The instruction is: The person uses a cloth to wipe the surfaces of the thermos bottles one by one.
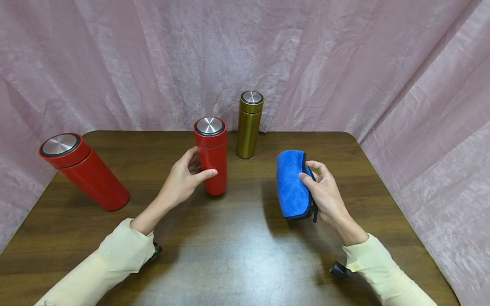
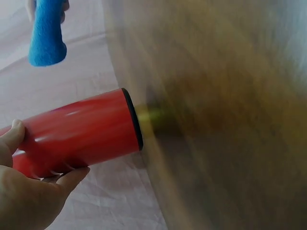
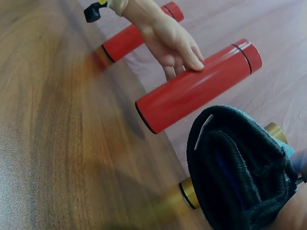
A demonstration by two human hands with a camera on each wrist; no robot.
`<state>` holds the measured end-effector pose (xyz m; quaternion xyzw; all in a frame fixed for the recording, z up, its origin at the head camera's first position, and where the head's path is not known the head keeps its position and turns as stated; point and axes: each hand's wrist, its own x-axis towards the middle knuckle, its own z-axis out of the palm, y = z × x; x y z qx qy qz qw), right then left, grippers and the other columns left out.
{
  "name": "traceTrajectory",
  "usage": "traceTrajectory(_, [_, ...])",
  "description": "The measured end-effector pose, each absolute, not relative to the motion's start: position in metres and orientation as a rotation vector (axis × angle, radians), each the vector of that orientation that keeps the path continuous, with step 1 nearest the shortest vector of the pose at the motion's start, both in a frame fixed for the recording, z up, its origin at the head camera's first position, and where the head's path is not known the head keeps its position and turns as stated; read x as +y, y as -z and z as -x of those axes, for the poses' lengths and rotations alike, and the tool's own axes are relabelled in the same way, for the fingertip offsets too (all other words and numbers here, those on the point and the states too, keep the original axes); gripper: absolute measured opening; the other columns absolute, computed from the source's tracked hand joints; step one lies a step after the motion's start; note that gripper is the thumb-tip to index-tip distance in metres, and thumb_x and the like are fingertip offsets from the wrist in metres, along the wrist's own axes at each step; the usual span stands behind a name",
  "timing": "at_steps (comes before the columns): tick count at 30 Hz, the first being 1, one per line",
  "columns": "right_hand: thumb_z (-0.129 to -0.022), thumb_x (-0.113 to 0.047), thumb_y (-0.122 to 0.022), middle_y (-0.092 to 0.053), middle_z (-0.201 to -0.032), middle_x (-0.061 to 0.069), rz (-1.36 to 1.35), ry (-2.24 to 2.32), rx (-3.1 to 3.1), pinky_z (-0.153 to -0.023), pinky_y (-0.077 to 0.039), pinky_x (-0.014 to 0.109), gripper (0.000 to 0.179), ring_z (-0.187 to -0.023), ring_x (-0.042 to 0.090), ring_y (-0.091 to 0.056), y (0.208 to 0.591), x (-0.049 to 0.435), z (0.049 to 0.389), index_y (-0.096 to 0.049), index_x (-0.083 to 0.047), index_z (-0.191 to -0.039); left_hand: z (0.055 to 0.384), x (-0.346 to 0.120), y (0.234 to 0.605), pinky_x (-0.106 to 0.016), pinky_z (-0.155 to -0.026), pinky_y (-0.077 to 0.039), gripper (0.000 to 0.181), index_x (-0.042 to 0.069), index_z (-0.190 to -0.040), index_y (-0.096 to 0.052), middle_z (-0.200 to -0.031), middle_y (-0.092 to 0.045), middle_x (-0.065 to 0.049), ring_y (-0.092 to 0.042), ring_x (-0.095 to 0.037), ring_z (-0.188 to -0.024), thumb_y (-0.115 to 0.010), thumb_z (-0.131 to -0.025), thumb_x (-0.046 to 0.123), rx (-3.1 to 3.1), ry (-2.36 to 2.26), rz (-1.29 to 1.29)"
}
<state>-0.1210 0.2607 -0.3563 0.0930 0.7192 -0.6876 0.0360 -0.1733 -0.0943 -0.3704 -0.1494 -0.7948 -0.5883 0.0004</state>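
Observation:
My left hand (image 1: 183, 175) grips a red thermos bottle (image 1: 212, 163) around its middle, thumb across the front and fingers behind. The bottle is upright with a brushed metal lid, its black-ringed base close over the table in the left wrist view. On the right, my right hand (image 1: 324, 189) pinches a folded blue cloth (image 1: 292, 182) with black edging, thumb in front. From the right wrist, the dark inner folds of the cloth (image 3: 240, 167) show, and it partly covers a gold thermos bottle (image 3: 188, 194). Between bottle and cloth there is a wide gap.
A second red thermos bottle (image 1: 88, 174) stands at the left of the wooden table (image 1: 237, 238). Behind the held bottle, slightly right, the gold thermos bottle (image 1: 249, 127) stands near the back edge. Pink curtains (image 1: 214, 51) hang behind and along the sides.

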Motion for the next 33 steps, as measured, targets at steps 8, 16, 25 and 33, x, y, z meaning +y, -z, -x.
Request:
traceTrajectory(8, [-0.105,-0.016,-0.060,-0.057,-0.124,0.018,-0.306,2.110,2.200,-0.076,-0.062,0.038,0.039,-0.091,0.019,-0.070,0.358,0.261,0.120,-0.040,-0.012,-0.139,0.152,-0.093,0.374,-0.043,-0.105,-0.051,0.068,-0.001,-0.146,-0.048,-0.135,-0.064,-0.020,-0.064,-0.034,-0.122,-0.082,-0.088,0.003,-2.496,1.883,0.529])
traceTrajectory(16, [-0.103,-0.018,-0.065,-0.062,-0.120,0.011,-0.292,2.156,2.166,-0.076,-0.062,0.037,0.039,-0.092,0.019,-0.071,0.359,0.260,0.117,-0.043,-0.014,-0.134,0.136,-0.090,0.377,-0.037,-0.103,-0.053,0.067,-0.001,-0.144,-0.049,-0.131,-0.066,-0.018,-0.066,-0.030,-0.118,-0.083,-0.086,0.000,-2.482,1.952,0.592])
traceTrajectory(25, [-0.100,-0.018,-0.070,-0.061,-0.122,0.008,-0.260,2.150,2.161,-0.077,-0.062,0.036,0.044,-0.093,0.018,-0.071,0.354,0.260,0.113,-0.043,-0.015,-0.134,0.128,-0.087,0.384,-0.037,-0.103,-0.052,0.068,-0.003,-0.145,-0.047,-0.135,-0.063,-0.019,-0.065,-0.032,-0.120,-0.081,-0.087,-0.003,-2.454,2.028,0.640])
traceTrajectory(33, [-0.101,-0.023,-0.070,-0.060,-0.125,0.011,-0.241,2.105,2.164,-0.078,-0.062,0.040,0.042,-0.095,0.021,-0.071,0.347,0.263,0.106,-0.045,-0.018,-0.134,0.126,-0.089,0.388,-0.036,-0.105,-0.051,0.070,-0.001,-0.147,-0.047,-0.139,-0.061,-0.019,-0.063,-0.033,-0.124,-0.081,-0.087,-0.002,-2.462,2.035,0.623])
